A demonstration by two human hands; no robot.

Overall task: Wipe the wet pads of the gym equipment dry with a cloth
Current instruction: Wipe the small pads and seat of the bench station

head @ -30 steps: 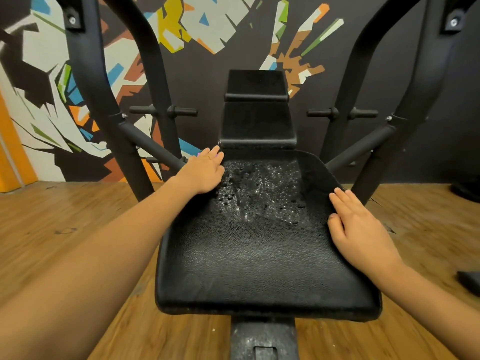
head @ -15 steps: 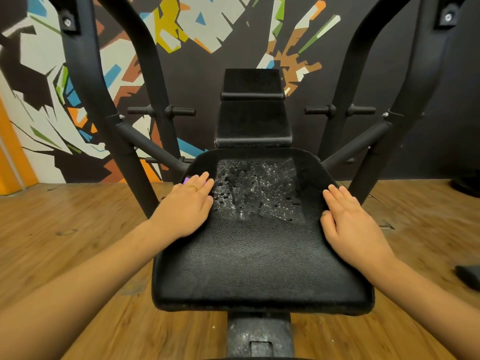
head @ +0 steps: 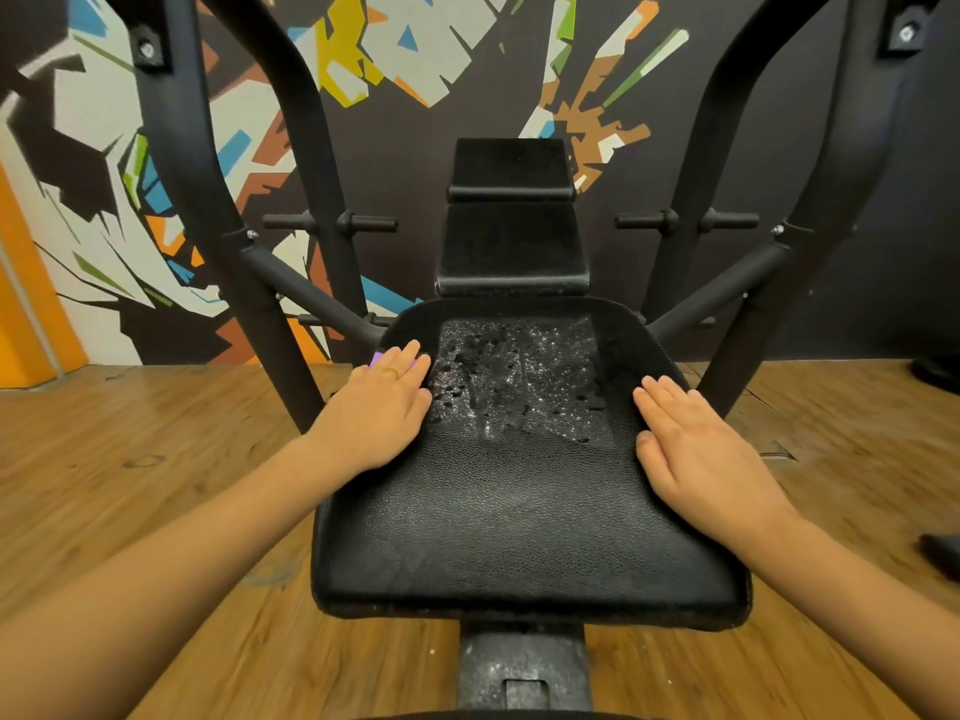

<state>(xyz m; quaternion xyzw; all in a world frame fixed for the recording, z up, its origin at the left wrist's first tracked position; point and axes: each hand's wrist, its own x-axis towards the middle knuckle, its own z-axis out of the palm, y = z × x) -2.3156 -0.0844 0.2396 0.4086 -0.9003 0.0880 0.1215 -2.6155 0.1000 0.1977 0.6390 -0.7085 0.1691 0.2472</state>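
Wet seat pad centred on the machine frame, droplets beaded rearward; left hand and right hand laid flat on its sides, fingers straight, nothing gripped; purple scrap glimpsed beneath the left fingertips.

Black seat pad flat, water droplets across rear half.

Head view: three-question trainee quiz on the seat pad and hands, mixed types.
1. True or false: the right hand is clenched in a fist on the seat pad.
2. Where do the water droplets lie on the pad? A) near edge B) far half, between the hands C) right edge only
3. Fill in: the ring is on the ___ hand.
Key: 1 false, it lies flat with straight fingers; 2 B; 3 the left hand.
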